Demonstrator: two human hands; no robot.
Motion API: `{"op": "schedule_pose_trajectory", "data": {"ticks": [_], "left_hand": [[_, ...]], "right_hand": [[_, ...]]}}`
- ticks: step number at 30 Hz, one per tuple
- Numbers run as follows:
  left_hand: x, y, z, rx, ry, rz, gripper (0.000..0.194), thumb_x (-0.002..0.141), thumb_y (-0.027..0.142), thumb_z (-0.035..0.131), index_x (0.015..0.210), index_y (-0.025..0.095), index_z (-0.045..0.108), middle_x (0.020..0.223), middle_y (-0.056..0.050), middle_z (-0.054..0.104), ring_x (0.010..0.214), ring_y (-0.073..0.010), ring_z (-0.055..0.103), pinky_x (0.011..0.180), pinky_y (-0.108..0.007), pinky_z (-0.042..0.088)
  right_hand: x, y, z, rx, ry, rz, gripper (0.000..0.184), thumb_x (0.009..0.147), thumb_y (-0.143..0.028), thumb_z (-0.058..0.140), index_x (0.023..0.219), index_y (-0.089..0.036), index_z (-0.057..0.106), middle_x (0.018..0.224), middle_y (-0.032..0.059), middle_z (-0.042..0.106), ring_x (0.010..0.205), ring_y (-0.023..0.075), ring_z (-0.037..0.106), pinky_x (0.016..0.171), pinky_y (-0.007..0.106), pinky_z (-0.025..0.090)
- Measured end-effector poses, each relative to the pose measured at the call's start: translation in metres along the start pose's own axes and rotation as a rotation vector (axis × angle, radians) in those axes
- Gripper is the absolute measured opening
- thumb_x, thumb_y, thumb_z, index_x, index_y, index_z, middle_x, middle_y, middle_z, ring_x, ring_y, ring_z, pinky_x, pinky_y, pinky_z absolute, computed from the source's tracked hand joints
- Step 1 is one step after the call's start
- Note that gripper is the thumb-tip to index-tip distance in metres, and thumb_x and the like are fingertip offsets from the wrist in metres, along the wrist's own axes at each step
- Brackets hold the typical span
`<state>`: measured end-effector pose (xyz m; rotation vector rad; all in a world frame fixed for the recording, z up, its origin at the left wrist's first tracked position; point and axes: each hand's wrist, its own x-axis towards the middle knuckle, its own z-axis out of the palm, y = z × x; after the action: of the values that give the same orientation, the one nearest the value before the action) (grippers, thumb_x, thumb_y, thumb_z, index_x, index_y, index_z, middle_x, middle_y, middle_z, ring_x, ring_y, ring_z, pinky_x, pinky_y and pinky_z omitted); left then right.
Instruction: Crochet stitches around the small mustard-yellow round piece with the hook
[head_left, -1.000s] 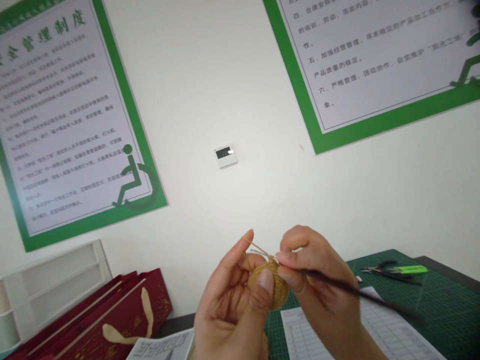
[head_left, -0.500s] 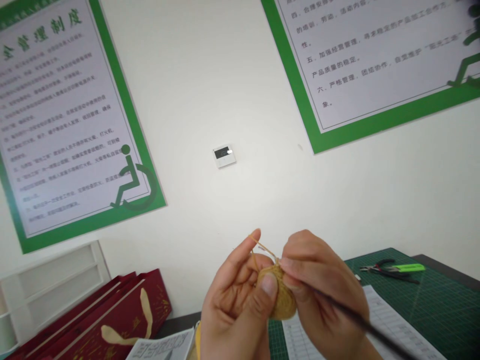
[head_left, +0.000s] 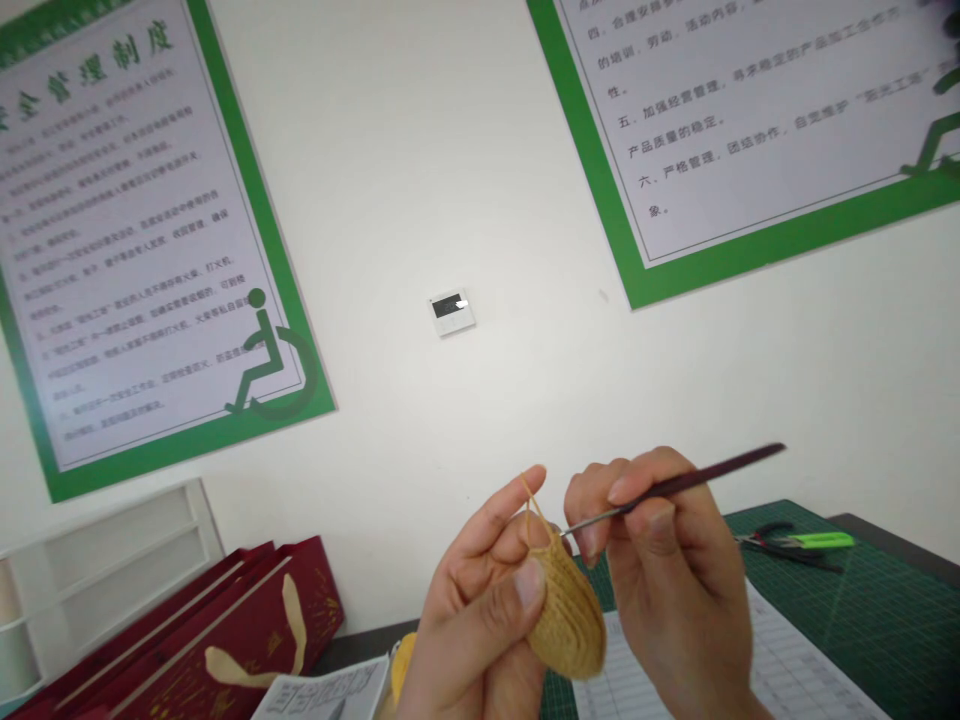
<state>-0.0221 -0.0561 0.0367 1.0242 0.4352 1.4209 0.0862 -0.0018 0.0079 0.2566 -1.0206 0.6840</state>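
A mustard-yellow crochet piece (head_left: pixel 574 620), rounded and ribbed, is pinched between the thumb and fingers of my left hand (head_left: pixel 480 600). Yarn (head_left: pixel 534 500) of the same colour loops over my raised left index finger and runs down to the top edge of the piece. My right hand (head_left: pixel 667 560) grips a crochet hook (head_left: pixel 697 480) with a dark handle and a thin metal shaft. The hook slants down to the left, and its tip meets the top edge of the piece; the very end is hidden in the stitches.
A green cutting mat (head_left: pixel 862 620) carries pliers (head_left: pixel 787 545) and a printed sheet (head_left: pixel 780 660). Dark red gift bags (head_left: pixel 247 630) stand at the left beside a paper booklet (head_left: pixel 322 695). Something yellow (head_left: pixel 403 665) shows behind my left wrist. Green-framed posters (head_left: pixel 270 230) hang on the wall.
The crochet hook has swung from sloping down to the right to pointing up to the right. My right hand has turned and moved right; the crochet piece is tilted and shows more of its side.
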Motion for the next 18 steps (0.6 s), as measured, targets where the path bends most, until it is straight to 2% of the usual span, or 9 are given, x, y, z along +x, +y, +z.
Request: {"op": "schedule_pose_trajectory", "data": {"ticks": [4, 6, 8, 10, 14, 16, 18], "left_hand": [[0.001, -0.001, 0.000, 0.025, -0.019, 0.006, 0.041, 0.066, 0.011, 0.085, 0.107, 0.018, 0.083, 0.086, -0.007, 0.074, 0.078, -0.0155, 0.070, 0.076, -0.021, 0.056], [0.001, -0.004, 0.001, 0.096, 0.036, 0.099, 0.037, 0.067, 0.012, 0.086, 0.104, 0.020, 0.083, 0.084, -0.006, 0.074, 0.076, -0.0147, 0.069, 0.073, -0.020, 0.056], [0.001, -0.008, 0.003, 0.172, 0.109, 0.232, 0.035, 0.067, 0.014, 0.088, 0.101, 0.021, 0.084, 0.082, -0.006, 0.075, 0.076, -0.0152, 0.068, 0.071, -0.021, 0.055], [0.001, -0.011, 0.007, 0.231, 0.160, 0.337, 0.037, 0.065, 0.015, 0.089, 0.101, 0.022, 0.084, 0.079, -0.006, 0.074, 0.074, -0.0153, 0.068, 0.070, -0.021, 0.054], [0.002, -0.016, 0.011, 0.269, 0.199, 0.395, 0.039, 0.065, 0.017, 0.090, 0.102, 0.025, 0.084, 0.083, -0.006, 0.075, 0.076, -0.0168, 0.067, 0.073, -0.025, 0.055], [0.003, -0.016, 0.010, 0.266, 0.195, 0.383, 0.039, 0.063, 0.017, 0.091, 0.101, 0.025, 0.084, 0.085, -0.008, 0.077, 0.079, -0.0185, 0.068, 0.074, -0.027, 0.055], [0.003, -0.016, 0.010, 0.267, 0.191, 0.382, 0.038, 0.063, 0.018, 0.091, 0.100, 0.024, 0.084, 0.082, -0.007, 0.077, 0.078, -0.0181, 0.069, 0.072, -0.025, 0.055]], "right_hand": [[0.003, -0.005, -0.003, 0.139, -0.005, 0.262, 0.022, 0.101, -0.037, 0.047, 0.085, -0.023, 0.055, 0.060, -0.0041, 0.047, 0.053, 0.0121, 0.042, 0.053, 0.026, 0.039], [0.006, -0.007, -0.003, 0.180, -0.034, 0.423, 0.027, 0.099, -0.041, 0.050, 0.080, -0.022, 0.053, 0.059, -0.0051, 0.044, 0.052, 0.0108, 0.037, 0.052, 0.025, 0.036], [0.007, -0.007, -0.001, 0.185, -0.058, 0.526, 0.032, 0.097, -0.045, 0.053, 0.076, -0.021, 0.052, 0.061, -0.0049, 0.044, 0.053, 0.0102, 0.036, 0.053, 0.024, 0.036], [0.007, -0.005, 0.000, 0.137, -0.060, 0.496, 0.032, 0.096, -0.046, 0.056, 0.076, -0.021, 0.054, 0.069, -0.0026, 0.050, 0.060, 0.0113, 0.045, 0.058, 0.025, 0.041], [0.003, 0.000, -0.001, -0.096, -0.056, 0.187, 0.015, 0.097, -0.036, 0.058, 0.090, -0.024, 0.064, 0.089, 0.0005, 0.065, 0.086, 0.0138, 0.062, 0.078, 0.026, 0.051], [0.001, 0.002, -0.002, -0.165, -0.049, 0.113, 0.011, 0.099, -0.031, 0.057, 0.094, -0.025, 0.065, 0.088, -0.0001, 0.067, 0.087, 0.0130, 0.064, 0.079, 0.025, 0.052], [0.000, 0.002, -0.003, -0.168, -0.025, 0.109, 0.012, 0.099, -0.032, 0.056, 0.094, -0.025, 0.064, 0.086, -0.0005, 0.067, 0.083, 0.0127, 0.064, 0.076, 0.024, 0.053]]}}
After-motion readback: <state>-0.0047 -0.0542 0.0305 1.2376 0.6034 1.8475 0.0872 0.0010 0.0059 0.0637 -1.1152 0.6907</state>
